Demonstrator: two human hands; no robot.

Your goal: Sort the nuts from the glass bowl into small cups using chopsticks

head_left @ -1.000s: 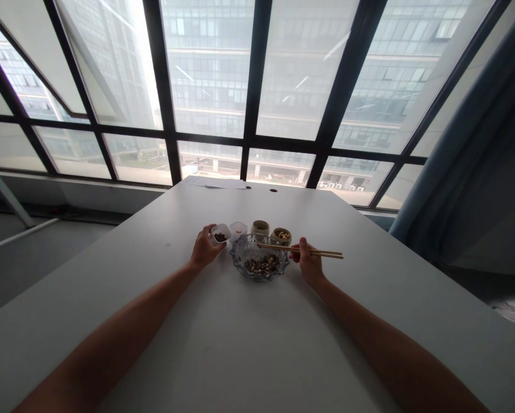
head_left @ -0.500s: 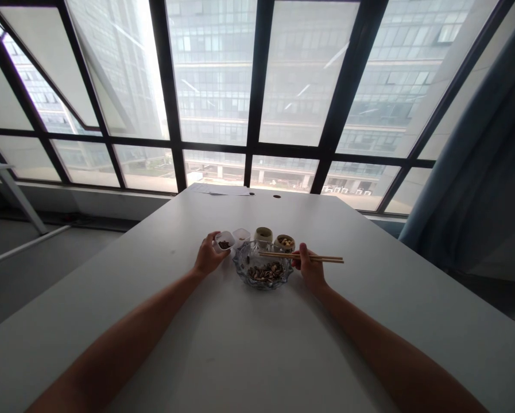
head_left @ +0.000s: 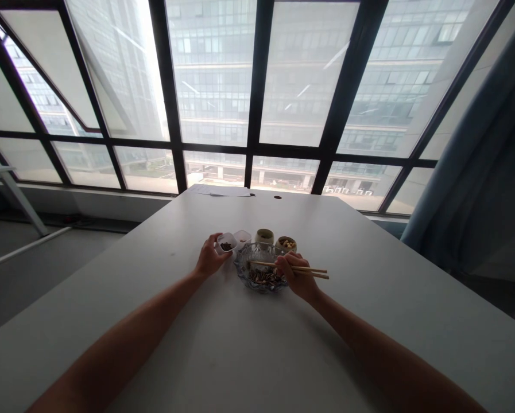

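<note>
My left hand (head_left: 209, 257) grips a small white cup (head_left: 225, 244) with dark bits inside, beside the left rim of a scalloped glass bowl (head_left: 262, 287). Striped seeds (head_left: 263, 277) lie in the bottom of the bowl. My right hand (head_left: 298, 276) is closed around a pair of wooden chopsticks (head_left: 313, 269) over the bowl's right side. Their tips reach the bowl's left inner side, and whether they pinch anything is too small to tell. Behind the bowl stand a second white cup (head_left: 242, 237), a greenish cup (head_left: 264, 235) and a round cup holding pale nuts (head_left: 286, 244).
A long white table (head_left: 240, 344) runs toward the windows. Papers (head_left: 223, 190) lie at its far edge, near two dark round holes. At the right hangs a blue curtain (head_left: 450, 160); a white table frame (head_left: 22, 198) stands at the left.
My right hand has moved left and slightly down over the bowl, carrying the chopstick tips toward the bowl's left side. My left hand and its cup have barely shifted.
</note>
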